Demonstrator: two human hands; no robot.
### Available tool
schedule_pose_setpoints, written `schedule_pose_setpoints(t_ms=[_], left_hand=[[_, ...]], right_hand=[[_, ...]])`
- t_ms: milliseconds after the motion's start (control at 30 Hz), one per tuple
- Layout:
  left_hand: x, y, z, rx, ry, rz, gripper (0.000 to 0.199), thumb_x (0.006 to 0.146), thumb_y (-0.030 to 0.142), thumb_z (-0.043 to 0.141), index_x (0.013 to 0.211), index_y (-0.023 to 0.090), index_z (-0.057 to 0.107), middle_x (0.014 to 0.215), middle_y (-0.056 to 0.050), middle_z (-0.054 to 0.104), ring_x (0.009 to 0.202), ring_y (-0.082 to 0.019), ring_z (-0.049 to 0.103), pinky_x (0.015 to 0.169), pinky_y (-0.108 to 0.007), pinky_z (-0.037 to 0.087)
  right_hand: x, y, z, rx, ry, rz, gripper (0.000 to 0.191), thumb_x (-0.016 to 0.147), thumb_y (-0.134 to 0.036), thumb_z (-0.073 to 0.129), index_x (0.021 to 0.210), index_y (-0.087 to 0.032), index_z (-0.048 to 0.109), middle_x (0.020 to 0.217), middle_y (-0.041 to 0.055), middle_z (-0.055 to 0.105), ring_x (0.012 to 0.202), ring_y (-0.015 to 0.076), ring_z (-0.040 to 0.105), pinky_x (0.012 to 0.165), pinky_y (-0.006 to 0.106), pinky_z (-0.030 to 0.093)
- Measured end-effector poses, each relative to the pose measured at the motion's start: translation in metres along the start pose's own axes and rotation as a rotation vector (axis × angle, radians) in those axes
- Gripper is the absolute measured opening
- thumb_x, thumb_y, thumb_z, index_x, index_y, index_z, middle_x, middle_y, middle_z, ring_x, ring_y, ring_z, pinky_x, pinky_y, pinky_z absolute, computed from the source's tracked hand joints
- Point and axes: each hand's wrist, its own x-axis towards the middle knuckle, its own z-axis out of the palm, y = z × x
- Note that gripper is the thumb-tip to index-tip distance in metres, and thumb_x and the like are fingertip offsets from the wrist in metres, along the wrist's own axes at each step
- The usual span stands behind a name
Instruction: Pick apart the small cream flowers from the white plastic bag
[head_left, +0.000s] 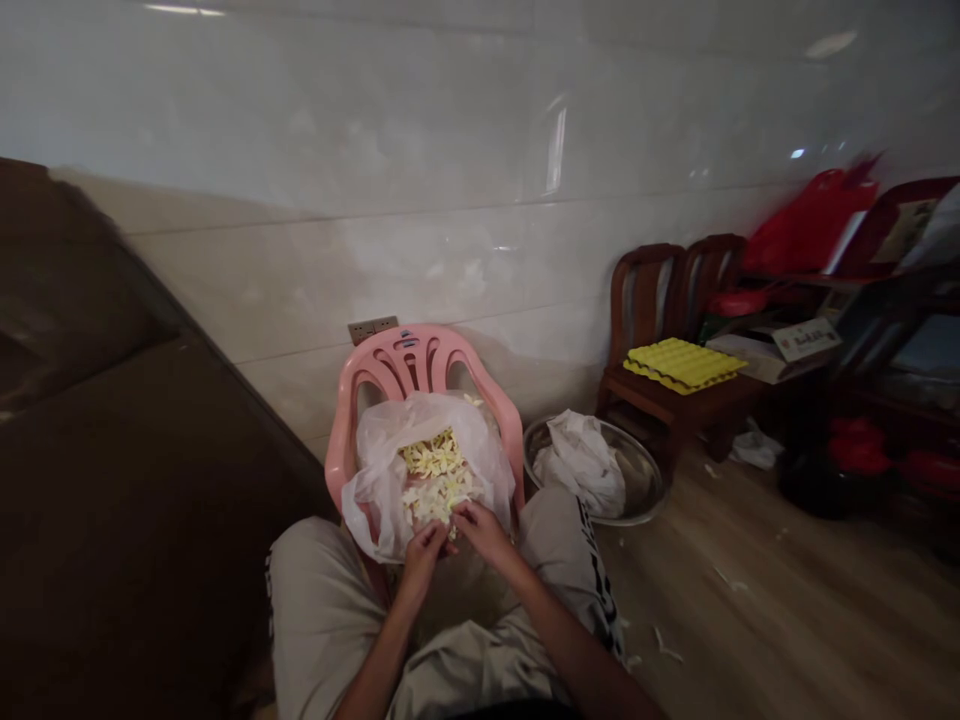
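Observation:
A pink plastic chair [345, 425] stands between my knees, with an open, whitish plastic bag [375, 480] spread on its seat. Inside the bag lie many small pale yellow pieces [433, 455], with whiter ones [431, 497] nearer to me. My left hand [426, 548] is at the bag's near edge, its fingers pinched together. Close beside it on the right, my right hand [477, 525] also has its fingers closed, over the near pieces. Whatever is between the fingers of either hand is too small to make out.
A metal basin [646, 512] holding a white bag [583, 465] sits right of the chair. Farther right, a wooden chair [646, 390] bears yellow egg trays [682, 364]. A dark brown surface [150, 520] fills the left. Scraps [666, 648] lie on the floor.

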Motion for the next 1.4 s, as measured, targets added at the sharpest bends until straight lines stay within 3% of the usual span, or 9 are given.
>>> schedule_pose_setpoints(t_ms=[233,433,967,1200,1400], left_hand=[[-0.0009,0.0031,0.0027,0.011,-0.031,-0.002,0.054,0.050,0.067,0.081,0.067,0.016,0.072,0.056,0.001,0.064,0.051,-0.014,0.057,0.058,-0.028,0.050],[-0.0024,0.0058,0.0037,0.019,-0.056,-0.024,0.052,0.052,0.066,0.081,0.066,0.016,0.072,0.053,0.002,0.063,0.051,-0.014,0.057,0.057,-0.026,0.047],[-0.0021,0.0025,0.0026,0.013,-0.046,-0.057,0.052,0.051,0.065,0.080,0.069,0.016,0.072,0.052,0.000,0.066,0.052,-0.016,0.060,0.061,-0.028,0.049],[-0.0001,-0.0012,0.0022,0.028,-0.025,-0.045,0.047,0.052,0.061,0.079,0.064,0.018,0.067,0.053,0.000,0.065,0.051,-0.016,0.059,0.059,-0.030,0.049],[-0.0001,-0.0017,0.0016,0.044,-0.009,-0.011,0.044,0.055,0.060,0.077,0.064,0.018,0.068,0.050,0.001,0.064,0.049,-0.016,0.057,0.058,-0.029,0.046]], right_hand=[[-0.0009,-0.0058,-0.0016,0.042,-0.030,0.077,0.022,0.081,-0.041,0.059,0.077,-0.019,0.055,0.063,-0.0047,0.049,0.053,0.0103,0.045,0.045,0.020,0.035],[-0.0014,-0.0088,-0.0027,0.038,-0.016,0.088,0.022,0.081,-0.040,0.061,0.076,-0.019,0.057,0.062,-0.0043,0.050,0.054,0.0108,0.047,0.046,0.020,0.035],[-0.0014,-0.0072,-0.0031,-0.006,0.000,0.067,0.024,0.083,-0.042,0.057,0.075,-0.019,0.059,0.062,-0.0031,0.053,0.057,0.0125,0.050,0.051,0.022,0.039],[-0.0014,-0.0072,-0.0025,0.016,-0.014,0.122,0.024,0.084,-0.042,0.059,0.078,-0.019,0.056,0.058,-0.0057,0.051,0.049,0.0103,0.048,0.046,0.021,0.036],[-0.0035,-0.0060,-0.0001,0.058,-0.038,0.087,0.024,0.083,-0.043,0.061,0.080,-0.021,0.051,0.065,-0.0058,0.051,0.049,0.0097,0.047,0.045,0.021,0.037]])
